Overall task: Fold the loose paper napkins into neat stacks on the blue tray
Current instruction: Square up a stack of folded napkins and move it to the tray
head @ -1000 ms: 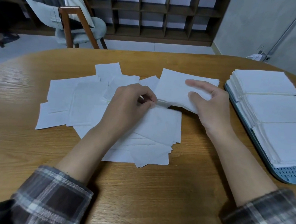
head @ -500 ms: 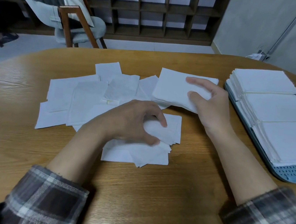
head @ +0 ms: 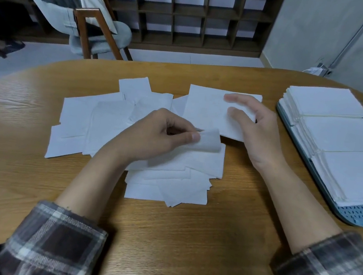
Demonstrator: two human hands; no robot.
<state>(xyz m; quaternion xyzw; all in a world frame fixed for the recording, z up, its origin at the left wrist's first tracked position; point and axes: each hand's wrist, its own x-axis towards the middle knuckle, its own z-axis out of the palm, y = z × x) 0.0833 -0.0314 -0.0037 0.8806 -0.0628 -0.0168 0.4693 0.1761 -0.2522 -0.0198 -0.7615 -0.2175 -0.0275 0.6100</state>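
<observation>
My left hand pinches one thin napkin between my thumb and first finger, and the napkin's edge curls up off the heap. My other fingers on that hand are curled in. My right hand holds a small pile of napkins by its right side. My thumb lies on top of it and my fingers reach over the far edge, a bit spread. They are blurry, so I cannot tell just how they sit. Under and around my left hand lie the loose napkins, flat and messy, one over another, on the brown wood table. The blue tray sits on the table at my right, apart from the messy heap. On it are three neat stacks of white napkins in a row, side by side and touching, from far to near. My checked sleeves show at the bottom. Past the table are a chair and a dark shelf with square holes.
</observation>
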